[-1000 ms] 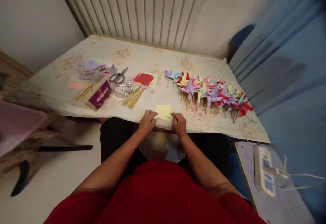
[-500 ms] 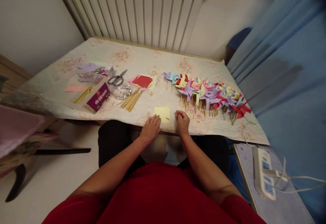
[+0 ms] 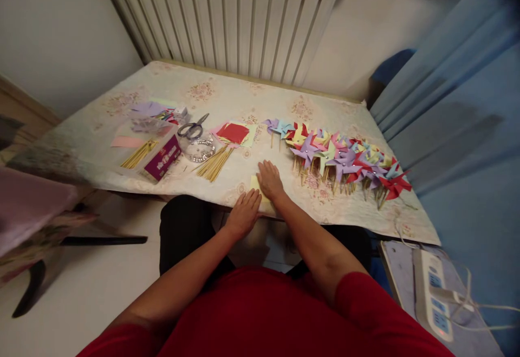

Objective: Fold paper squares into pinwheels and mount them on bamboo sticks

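A small yellow paper square [image 3: 255, 182] lies near the table's front edge, mostly hidden under my hands. My right hand [image 3: 268, 179] rests flat on top of it, fingers spread and pointing away from me. My left hand [image 3: 245, 212] lies flat at the front edge, touching the paper's near side. Neither hand grips anything. To the right lies a long row of finished paper pinwheels [image 3: 341, 156] on wooden sticks.
A red paper stack [image 3: 233, 132], loose wooden sticks [image 3: 215, 163], scissors [image 3: 192, 128], a clear round container [image 3: 199, 147] and a purple box [image 3: 162, 157] lie left of centre. A radiator [image 3: 227, 15] stands behind the table [image 3: 122, 167]. A power strip [image 3: 433, 294] lies at lower right.
My right hand has moved left from beside the yellow paper onto it and opened flat. My left hand stays at the paper's near edge. The view has shifted slightly.
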`<state>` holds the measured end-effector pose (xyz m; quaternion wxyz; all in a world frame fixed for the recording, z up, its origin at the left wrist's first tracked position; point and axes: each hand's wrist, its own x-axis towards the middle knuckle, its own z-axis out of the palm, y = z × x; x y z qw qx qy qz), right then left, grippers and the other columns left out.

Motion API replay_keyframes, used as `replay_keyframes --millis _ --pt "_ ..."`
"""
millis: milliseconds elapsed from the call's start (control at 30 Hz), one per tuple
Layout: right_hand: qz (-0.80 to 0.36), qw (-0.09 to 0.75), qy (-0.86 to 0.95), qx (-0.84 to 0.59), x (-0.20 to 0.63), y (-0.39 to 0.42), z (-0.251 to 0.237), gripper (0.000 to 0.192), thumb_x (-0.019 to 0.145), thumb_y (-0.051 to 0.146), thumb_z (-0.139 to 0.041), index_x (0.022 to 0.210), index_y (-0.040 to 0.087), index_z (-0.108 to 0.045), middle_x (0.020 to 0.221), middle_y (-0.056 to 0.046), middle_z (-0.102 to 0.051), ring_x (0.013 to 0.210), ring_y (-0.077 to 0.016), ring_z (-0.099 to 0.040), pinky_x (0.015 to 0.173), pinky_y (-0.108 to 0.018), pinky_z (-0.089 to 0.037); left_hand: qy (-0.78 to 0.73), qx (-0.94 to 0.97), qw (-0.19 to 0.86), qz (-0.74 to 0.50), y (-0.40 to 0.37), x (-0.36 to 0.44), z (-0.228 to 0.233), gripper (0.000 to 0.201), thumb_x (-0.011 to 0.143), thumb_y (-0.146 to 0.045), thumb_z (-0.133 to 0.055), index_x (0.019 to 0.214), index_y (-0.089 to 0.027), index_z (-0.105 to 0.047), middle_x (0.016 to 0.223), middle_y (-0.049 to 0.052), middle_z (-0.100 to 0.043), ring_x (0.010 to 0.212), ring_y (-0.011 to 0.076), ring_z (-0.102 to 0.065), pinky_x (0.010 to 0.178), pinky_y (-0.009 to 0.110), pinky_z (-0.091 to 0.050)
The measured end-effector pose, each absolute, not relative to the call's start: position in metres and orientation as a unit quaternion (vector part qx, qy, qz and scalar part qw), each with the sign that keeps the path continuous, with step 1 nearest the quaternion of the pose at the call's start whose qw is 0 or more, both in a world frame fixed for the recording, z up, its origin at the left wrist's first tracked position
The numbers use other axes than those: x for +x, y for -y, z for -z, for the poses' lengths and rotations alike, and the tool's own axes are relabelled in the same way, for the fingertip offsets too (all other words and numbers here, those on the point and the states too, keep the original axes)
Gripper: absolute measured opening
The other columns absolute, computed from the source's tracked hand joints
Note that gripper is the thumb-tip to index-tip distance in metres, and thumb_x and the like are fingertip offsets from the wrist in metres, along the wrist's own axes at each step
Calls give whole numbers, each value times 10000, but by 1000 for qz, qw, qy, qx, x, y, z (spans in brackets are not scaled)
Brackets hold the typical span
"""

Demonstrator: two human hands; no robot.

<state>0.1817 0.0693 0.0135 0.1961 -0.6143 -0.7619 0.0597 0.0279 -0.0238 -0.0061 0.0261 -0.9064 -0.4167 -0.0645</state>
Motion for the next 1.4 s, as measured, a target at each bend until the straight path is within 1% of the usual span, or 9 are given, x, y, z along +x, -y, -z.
replay_keyframes --millis 67,200,400,600,933,1133,1300,1400 --pt "-31 160 765 -623 184 -70 -4 489 1005 316 -451 1452 120 -471 1570 -183 -384 1488 -328 -280 1207 -550 -202 415 -907 28 63 24 27 7 603 979 -350 -440 1509 -68 -389 1590 165 -370 1489 295 -310 1215 457 -262" --pt "-4 138 769 -624 186 -70 2 531 1014 389 -446 1485 146 -435 1596 -162 -346 1493 -341 -252 1202 -560 -172 418 -906 24 60 25 27 9 635 971 -368 -456 1522 -66 -364 1594 171 -361 1495 299 -295 1219 470 -254" --pt "-18 137 756 -640 186 -74 1 570 1012 436 -451 1507 158 -403 1614 -167 -304 1509 -333 -204 1202 -569 -122 423 -904 9 57 27 29 11 650 967 -385 -459 1524 -65 -360 1603 177 -339 1499 316 -283 1225 486 -239" --pt "-25 140 744 -653 187 -81 1 594 1006 466 -456 1509 155 -401 1619 -166 -293 1507 -344 -201 1201 -576 -107 423 -904 -11 59 28 28 10 664 944 -365 -508 1525 -84 -355 1616 185 -305 1511 313 -251 1224 502 -232" --pt "-21 153 729 -666 190 -92 3 594 1011 478 -434 1506 151 -403 1613 -164 -308 1504 -347 -194 1197 -581 -103 419 -907 -16 41 29 27 7 679 954 -360 -491 1536 -54 -320 1631 187 -260 1518 321 -224 1232 503 -215" --pt "-12 161 719 -676 194 -103 4 586 1012 473 -431 1486 128 -429 1595 -185 -334 1492 -359 -224 1189 -583 -125 420 -906 -13 43 29 27 7 647 956 -339 -480 1535 -87 -339 1631 178 -264 1516 315 -234 1223 510 -238" --pt "-11 187 706 -683 199 -106 4 557 1024 436 -401 1469 104 -441 1563 -202 -385 1481 -335 -268 1194 -547 -155 421 -906 -14 41 29 27 6 654 948 -340 -491 1534 -90 -341 1632 172 -269 1517 311 -231 1229 502 -227" --pt "-38 215 691 -689 205 -109 4 535 1034 398 -362 1455 83 -457 1535 -194 -433 1470 -300 -313 1207 -500 -182 422 -905 -14 46 28 27 7 662 941 -338 -502 1533 -88 -341 1629 177 -276 1518 309 -228 1230 500 -229"
